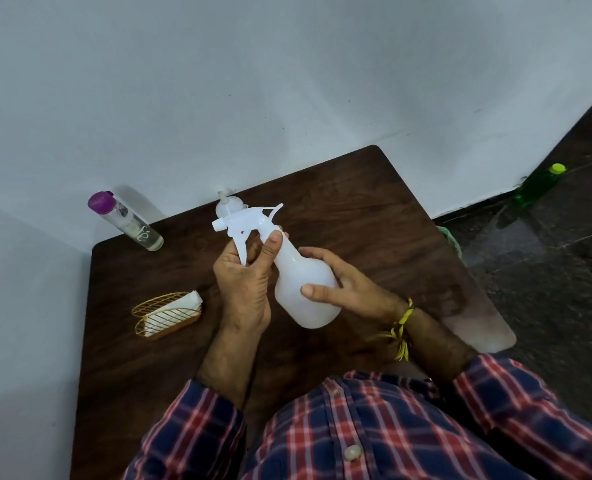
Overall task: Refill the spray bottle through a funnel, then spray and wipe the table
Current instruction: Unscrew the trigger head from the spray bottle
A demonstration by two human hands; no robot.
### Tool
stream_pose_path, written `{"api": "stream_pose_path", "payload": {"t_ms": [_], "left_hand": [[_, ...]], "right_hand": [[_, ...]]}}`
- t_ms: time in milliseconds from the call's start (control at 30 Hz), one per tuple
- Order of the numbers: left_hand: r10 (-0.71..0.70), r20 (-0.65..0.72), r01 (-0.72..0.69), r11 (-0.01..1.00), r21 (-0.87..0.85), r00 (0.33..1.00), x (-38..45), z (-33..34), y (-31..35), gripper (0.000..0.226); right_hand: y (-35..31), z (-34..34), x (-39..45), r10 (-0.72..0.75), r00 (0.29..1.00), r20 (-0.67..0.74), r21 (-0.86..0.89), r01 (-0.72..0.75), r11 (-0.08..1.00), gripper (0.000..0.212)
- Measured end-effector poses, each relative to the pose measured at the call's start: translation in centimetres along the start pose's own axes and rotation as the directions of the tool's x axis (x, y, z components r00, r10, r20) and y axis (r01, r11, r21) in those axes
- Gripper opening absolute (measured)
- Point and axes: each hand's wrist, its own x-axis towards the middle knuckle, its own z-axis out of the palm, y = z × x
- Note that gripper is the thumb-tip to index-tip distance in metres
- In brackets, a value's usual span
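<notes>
I hold a white translucent spray bottle [301, 282] tilted above the dark wooden table [356, 216], its white trigger head [246, 221] pointing to the upper left. My left hand [246, 275] is wrapped around the neck and trigger head. My right hand [339, 282] grips the bottle's round body from the right. A white funnel [227, 204] stands at the table's far edge, partly hidden behind the spray head. A clear bottle with a purple cap [124, 220] stands at the far left corner.
A gold wire holder with white folded tissue [168, 313] sits on the left part of the table. A green bottle with a yellow-green cap [538, 185] stands on the dark floor at the right. White walls border the table at the back and left.
</notes>
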Motion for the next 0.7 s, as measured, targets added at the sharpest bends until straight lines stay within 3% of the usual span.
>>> {"api": "stream_pose_path", "payload": {"t_ms": [100, 233, 333, 467, 567, 633, 700], "left_hand": [[0.013, 0.011, -0.013, 1.000, -0.001, 1.000, 0.0, 0.0, 0.1, 0.027], [0.021, -0.021, -0.021, 1.000, 0.012, 1.000, -0.4, 0.5, -0.4, 0.026], [0.065, -0.059, -0.061, 0.996, 0.063, 0.996, -0.6, 0.7, -0.8, 0.033], [0.180, -0.123, -0.166, 0.979, 0.116, 0.976, -1.2, 1.4, -0.8, 0.029], [0.253, -0.188, -0.233, 0.965, 0.125, 0.949, -1.4, 2.1, -0.5, 0.029], [0.274, -0.212, -0.253, 0.960, 0.123, 0.938, -1.3, 2.2, -0.1, 0.028], [0.286, -0.197, -0.259, 0.954, 0.149, 0.938, -0.9, 1.9, 0.4, 0.028]], "right_hand": [[-0.3, 0.1, -0.4, -0.032, 0.997, -0.074, 0.050, 0.036, 0.998, 0.077], [0.3, 1.0, -0.4, -0.095, 0.969, -0.228, -0.263, 0.033, 0.964, 0.098], [0.6, 1.1, -0.4, -0.196, 0.940, -0.280, -0.449, 0.052, 0.892, 0.095], [0.8, 1.5, -0.3, -0.348, 0.847, -0.402, -0.569, 0.067, 0.819, 0.094], [0.9, 2.0, 0.1, -0.439, 0.757, -0.483, -0.690, -0.020, 0.723, 0.097], [0.5, 2.2, 0.1, -0.445, 0.765, -0.465, -0.705, -0.017, 0.709, 0.100], [0.2, 2.1, -0.2, -0.431, 0.814, -0.388, -0.650, 0.089, 0.754, 0.097]]}}
